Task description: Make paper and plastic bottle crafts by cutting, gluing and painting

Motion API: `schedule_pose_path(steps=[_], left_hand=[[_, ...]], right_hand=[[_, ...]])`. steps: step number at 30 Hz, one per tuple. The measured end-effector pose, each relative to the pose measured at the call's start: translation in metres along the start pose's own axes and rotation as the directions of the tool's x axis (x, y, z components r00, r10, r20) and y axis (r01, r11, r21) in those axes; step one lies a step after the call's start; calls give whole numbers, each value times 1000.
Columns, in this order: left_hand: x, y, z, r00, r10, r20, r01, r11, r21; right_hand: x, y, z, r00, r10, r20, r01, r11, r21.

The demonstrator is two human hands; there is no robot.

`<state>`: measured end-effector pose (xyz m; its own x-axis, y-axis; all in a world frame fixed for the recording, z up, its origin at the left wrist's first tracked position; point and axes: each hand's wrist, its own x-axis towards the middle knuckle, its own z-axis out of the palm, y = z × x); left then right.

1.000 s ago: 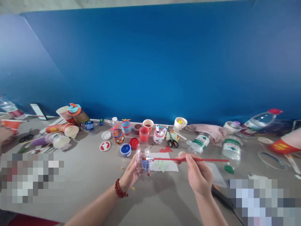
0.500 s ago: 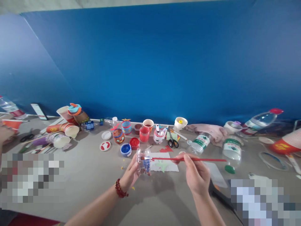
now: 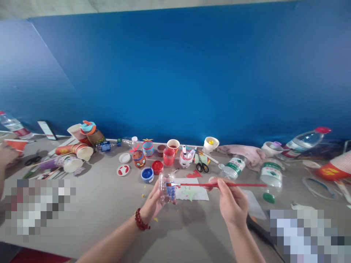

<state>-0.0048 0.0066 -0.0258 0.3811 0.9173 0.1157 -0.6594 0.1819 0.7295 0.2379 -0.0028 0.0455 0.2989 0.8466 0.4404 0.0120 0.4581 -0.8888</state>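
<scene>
My left hand (image 3: 153, 201), with a red beaded bracelet at its wrist, is wrapped round a clear plastic bottle piece (image 3: 163, 179) that carries blue paint strokes. Between the fingers and thumb of my right hand (image 3: 231, 201) is a long red paintbrush (image 3: 233, 185), held level. Its tip lies against the blue-painted side of the plastic. Just beyond are an open pot of blue paint (image 3: 147, 174) and an open pot of red paint (image 3: 157, 167). A white paper sheet (image 3: 201, 193) with a pale green piece on it lies beneath and between my hands.
Black scissors (image 3: 202, 167), a cup of markers (image 3: 185, 160) and decorated cups stand behind. Cut plastic bottles (image 3: 271, 173) lie at right, paper cups (image 3: 72, 163) at left. Another person's hand (image 3: 7, 157) is at the far left. A blue panel (image 3: 175, 73) closes off the back.
The brush has shifted slightly to the right in my right hand, its tip still at the painted plastic. My left hand keeps its hold. The view has moved a little.
</scene>
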Motion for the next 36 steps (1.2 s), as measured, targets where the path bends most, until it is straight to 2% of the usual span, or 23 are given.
schedule_pose_path(steps=[7, 13, 18, 24, 31, 36], left_hand=[[-1, 0, 1, 1000, -19, 18, 20, 999, -43], [-2, 0, 0, 997, -43, 58, 48, 994, -98], [-2, 1, -3, 996, -76, 55, 85, 982, -171], [-4, 1, -5, 987, -149, 67, 161, 958, -238], [-2, 5, -5, 977, -141, 163, 185, 936, -300], [-1, 6, -3, 975, -158, 154, 199, 930, -309]], right_hand=[[3, -1, -7, 995, 24, -99, -18, 998, 61], [2, -3, 1, 997, 31, -67, -23, 993, 115], [6, -2, -1, 987, 39, -158, -16, 989, 145], [3, -3, 6, 992, 46, -117, -23, 982, 188], [6, 4, 3, 989, 49, -138, -17, 975, 224], [4, 3, 6, 989, 69, -131, -32, 963, 268]])
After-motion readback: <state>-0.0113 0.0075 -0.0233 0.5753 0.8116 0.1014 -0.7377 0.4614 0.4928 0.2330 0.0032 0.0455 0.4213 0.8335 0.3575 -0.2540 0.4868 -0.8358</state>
